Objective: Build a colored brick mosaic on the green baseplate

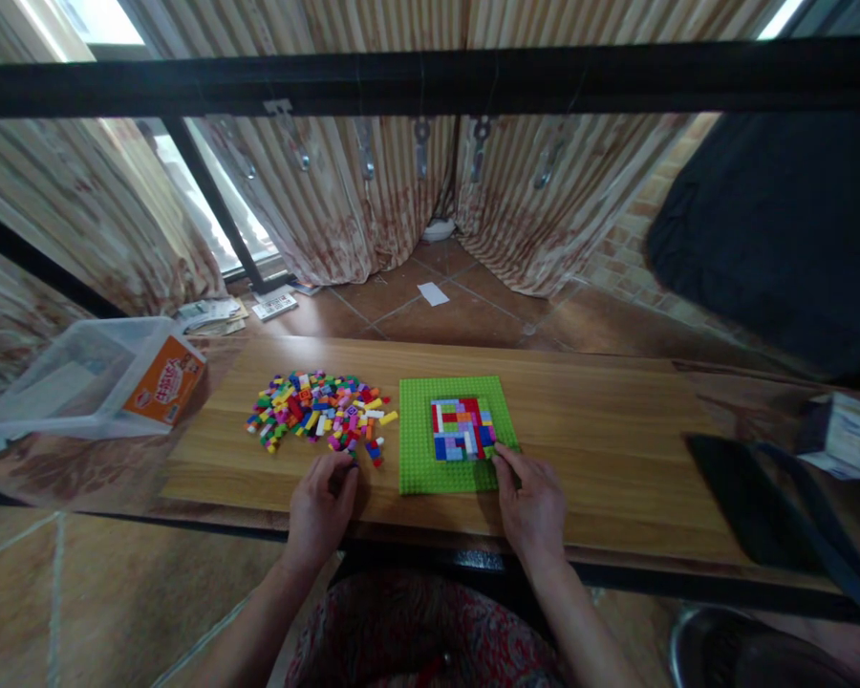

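A green studded baseplate (414, 459) lies flat on the wooden tabletop. On its middle sits a patch of joined toy bricks (462, 430) in red, blue, white, lilac and orange. My right hand (534, 497) rests at the plate's right edge, thumb and forefinger pinched by the patch's lower right corner; what is between them, if anything, is too small to make out. Left of the plate spreads a loose heap of coloured bricks (322, 411). Just below this heap, my left hand (321, 506) is closed, fingertips together around a small dark piece I cannot clearly identify.
A clear plastic bin (78, 382) with an orange label stands at the left end of the wooden table (602, 430). A dark flat item with a strap (745, 497) lies at the right end. A black metal bar (401, 81) crosses in front of striped curtains.
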The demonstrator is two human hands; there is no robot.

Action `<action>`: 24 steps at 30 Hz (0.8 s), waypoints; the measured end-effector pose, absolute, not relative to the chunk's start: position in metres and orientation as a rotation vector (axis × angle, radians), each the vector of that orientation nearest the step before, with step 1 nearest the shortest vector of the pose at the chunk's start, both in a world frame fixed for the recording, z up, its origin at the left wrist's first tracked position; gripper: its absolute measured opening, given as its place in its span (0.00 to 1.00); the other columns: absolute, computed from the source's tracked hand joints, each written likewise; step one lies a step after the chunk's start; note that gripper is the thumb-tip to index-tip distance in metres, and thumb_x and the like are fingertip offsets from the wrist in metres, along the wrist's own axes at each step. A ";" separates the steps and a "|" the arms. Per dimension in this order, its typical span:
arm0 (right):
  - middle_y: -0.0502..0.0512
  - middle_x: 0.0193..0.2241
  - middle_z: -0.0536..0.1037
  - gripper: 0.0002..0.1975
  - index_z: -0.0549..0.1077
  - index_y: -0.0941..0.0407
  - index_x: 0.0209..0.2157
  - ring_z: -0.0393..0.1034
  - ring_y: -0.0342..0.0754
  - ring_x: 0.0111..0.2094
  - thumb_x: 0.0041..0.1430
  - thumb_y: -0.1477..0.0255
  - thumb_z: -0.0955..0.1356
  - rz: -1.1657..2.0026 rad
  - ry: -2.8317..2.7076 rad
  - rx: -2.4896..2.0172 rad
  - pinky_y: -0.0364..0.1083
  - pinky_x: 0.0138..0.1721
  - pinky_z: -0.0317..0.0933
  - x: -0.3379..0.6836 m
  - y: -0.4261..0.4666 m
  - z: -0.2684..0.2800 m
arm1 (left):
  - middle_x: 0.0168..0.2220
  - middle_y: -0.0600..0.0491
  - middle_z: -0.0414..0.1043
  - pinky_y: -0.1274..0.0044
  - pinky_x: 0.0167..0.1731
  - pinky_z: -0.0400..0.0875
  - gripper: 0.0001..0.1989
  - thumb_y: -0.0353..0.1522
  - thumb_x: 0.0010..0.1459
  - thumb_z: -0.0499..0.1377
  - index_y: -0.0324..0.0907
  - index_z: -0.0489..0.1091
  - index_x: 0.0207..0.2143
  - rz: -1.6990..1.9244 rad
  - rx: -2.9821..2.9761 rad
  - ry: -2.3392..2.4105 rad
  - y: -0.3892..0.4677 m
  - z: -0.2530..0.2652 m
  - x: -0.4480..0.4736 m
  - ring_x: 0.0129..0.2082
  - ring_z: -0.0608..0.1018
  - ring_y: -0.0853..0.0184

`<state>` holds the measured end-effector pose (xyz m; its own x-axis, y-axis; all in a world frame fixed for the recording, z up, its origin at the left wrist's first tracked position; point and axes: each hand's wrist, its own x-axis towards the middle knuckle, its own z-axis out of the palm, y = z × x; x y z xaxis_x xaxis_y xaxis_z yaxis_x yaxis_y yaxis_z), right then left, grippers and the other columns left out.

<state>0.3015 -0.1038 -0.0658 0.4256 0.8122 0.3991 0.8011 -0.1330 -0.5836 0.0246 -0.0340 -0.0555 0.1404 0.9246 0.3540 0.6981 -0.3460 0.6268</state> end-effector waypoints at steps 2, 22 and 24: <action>0.60 0.37 0.82 0.18 0.79 0.56 0.43 0.72 0.53 0.37 0.65 0.61 0.62 0.023 -1.360 -1.922 0.52 0.43 0.64 0.302 -0.103 -0.066 | 0.34 0.51 0.74 0.74 0.35 0.73 0.07 0.35 0.59 0.56 0.43 0.69 0.37 1.017 2.106 1.573 -0.034 -0.055 0.025 0.33 0.77 0.66; 0.53 0.28 0.82 0.05 0.80 0.49 0.28 0.76 0.53 0.30 0.51 0.67 0.70 0.340 -1.400 -2.166 0.49 0.31 0.63 0.318 -0.073 -0.033 | 0.34 0.51 0.73 0.74 0.34 0.72 0.07 0.36 0.58 0.56 0.43 0.69 0.37 0.998 2.093 1.594 -0.034 -0.057 0.025 0.31 0.76 0.66; 0.53 0.29 0.82 0.04 0.80 0.49 0.28 0.76 0.54 0.30 0.51 0.67 0.71 0.331 -1.435 -2.182 0.49 0.31 0.63 0.316 -0.070 -0.030 | 0.34 0.51 0.74 0.74 0.34 0.72 0.07 0.36 0.58 0.56 0.43 0.69 0.37 1.001 2.090 1.596 -0.034 -0.057 0.025 0.32 0.76 0.66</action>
<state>0.3164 -0.0700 -0.0305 0.4139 0.9076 0.0703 0.7851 -0.3168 -0.5322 0.0253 -0.0339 -0.0568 0.1274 0.9347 0.3318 0.7055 -0.3205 0.6321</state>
